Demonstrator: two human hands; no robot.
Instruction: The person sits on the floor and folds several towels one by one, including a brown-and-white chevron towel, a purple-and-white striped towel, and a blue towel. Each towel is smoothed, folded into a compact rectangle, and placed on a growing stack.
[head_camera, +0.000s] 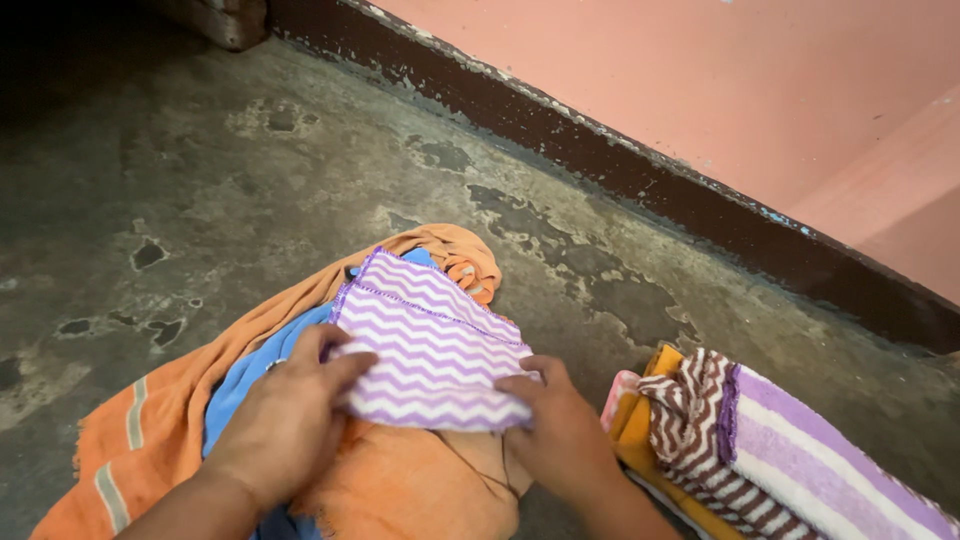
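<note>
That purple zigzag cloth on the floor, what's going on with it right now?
A person has both hands on the purple and white zigzag cloth: the left hand presses its left edge, and the right hand pinches its lower right corner. The cloth lies folded on an orange towel and a blue cloth spread on the concrete floor. A stack of folded striped towels sits to the right.
</note>
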